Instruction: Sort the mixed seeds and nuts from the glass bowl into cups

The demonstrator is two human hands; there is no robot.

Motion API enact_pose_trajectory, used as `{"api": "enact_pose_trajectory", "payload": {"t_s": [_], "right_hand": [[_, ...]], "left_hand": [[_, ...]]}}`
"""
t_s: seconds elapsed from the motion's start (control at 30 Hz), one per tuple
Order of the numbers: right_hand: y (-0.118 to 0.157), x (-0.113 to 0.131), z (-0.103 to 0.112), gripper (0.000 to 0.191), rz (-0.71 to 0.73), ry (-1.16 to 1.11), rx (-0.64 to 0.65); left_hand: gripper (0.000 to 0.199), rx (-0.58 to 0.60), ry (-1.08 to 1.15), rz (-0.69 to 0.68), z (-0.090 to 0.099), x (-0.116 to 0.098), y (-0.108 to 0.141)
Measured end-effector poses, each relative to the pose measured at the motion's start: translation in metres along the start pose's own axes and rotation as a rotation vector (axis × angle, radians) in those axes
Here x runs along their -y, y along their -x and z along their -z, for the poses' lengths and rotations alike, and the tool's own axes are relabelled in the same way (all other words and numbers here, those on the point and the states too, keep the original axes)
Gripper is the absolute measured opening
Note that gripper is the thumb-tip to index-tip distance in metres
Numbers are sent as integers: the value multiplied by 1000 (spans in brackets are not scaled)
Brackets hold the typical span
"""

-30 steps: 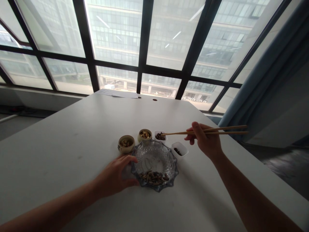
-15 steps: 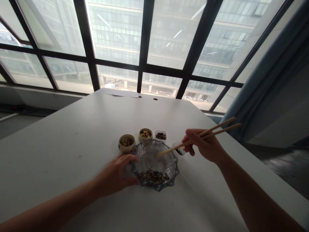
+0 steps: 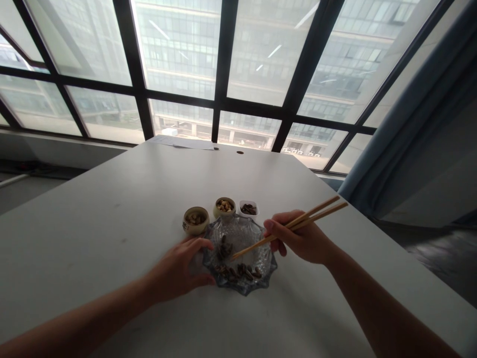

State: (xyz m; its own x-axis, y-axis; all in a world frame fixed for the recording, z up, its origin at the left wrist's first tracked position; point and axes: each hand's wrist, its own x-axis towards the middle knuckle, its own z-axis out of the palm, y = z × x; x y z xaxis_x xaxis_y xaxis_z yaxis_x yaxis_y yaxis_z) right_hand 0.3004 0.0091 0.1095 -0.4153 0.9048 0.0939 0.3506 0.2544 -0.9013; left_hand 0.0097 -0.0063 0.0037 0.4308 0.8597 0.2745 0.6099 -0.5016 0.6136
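Observation:
My left hand (image 3: pixel 181 268) grips the left rim of a clear scalloped glass bowl (image 3: pixel 246 288), thumb in front and fingers behind. In my right hand (image 3: pixel 303 239) is a pair of wooden chopsticks (image 3: pixel 316 213), their tips close together, low over the middle of the bowl. Dark, long seeds (image 3: pixel 242 272), which look like sunflower seeds, lie along the bowl's near side. Another dark clump of them (image 3: pixel 224 248) is at the left inside, just left of the tips. Nothing is visibly pinched between the tips.
Behind the bowl stand a cream cup of brownish pieces (image 3: pixel 196 221), a cup of pale nuts (image 3: pixel 224 206) and a white dish of dark seeds (image 3: pixel 249 209). Papers (image 3: pixel 182 143) lie at the white table's (image 3: pixel 149 199) far end, by the windows. A blue curtain (image 3: pixel 391 164) hangs at right.
My right hand has moved left and nearer with the chopsticks, hiding the second white dish. Seeds that were together at the near side are now partly shifted to the left. My left hand stays put.

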Motion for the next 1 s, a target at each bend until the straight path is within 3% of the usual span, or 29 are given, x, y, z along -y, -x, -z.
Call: {"api": "enact_pose_trajectory", "payload": {"t_s": [0.2, 0.5, 0.77, 1.0], "right_hand": [[3, 3, -7, 47, -86, 10, 161], [-3, -5, -9, 49, 66, 112, -117], [-6, -8, -13, 45, 168, 267, -28], [-11, -20, -15, 44, 157, 211, -23]], "left_hand": [[50, 24, -16, 26, 3, -5, -1], [49, 16, -3, 25, 5, -7, -1], [49, 7, -6, 17, 5, -8, -1], [50, 11, 0, 23, 5, -8, -2]]}}
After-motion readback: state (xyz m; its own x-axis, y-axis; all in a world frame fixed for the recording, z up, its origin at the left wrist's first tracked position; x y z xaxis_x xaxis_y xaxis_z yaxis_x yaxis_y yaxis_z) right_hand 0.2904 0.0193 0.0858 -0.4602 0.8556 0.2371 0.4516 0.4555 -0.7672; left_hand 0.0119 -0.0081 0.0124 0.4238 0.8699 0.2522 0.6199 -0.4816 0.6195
